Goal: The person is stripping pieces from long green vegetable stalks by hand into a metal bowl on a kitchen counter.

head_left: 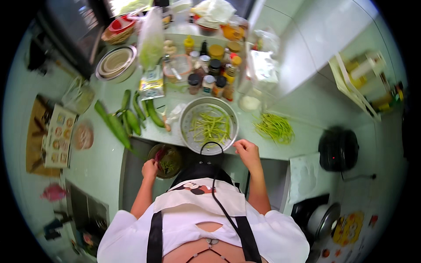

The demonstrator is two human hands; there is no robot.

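A round metal basin (184, 130) holds cut green bean pieces (206, 128) in front of me at the counter's edge. My right hand (247, 154) is just right of its rim, fingers curled together; whatever they may hold is too small to tell. A bundle of whole green beans (275, 128) lies further right on the counter. Low on the left, my left hand (150, 168) is at the rim of a round bin (177, 170) with green scraps and something pinkish-red inside. Its fingers look pinched, and what is in them cannot be made out.
Long green vegetables (115, 127) lie left of the basin. Behind stand several spice jars (208, 83), a plastic bag of greens (151, 44) and nested bowls (116, 63). A black appliance (337, 150) is at right, a sink (87, 206) at lower left.
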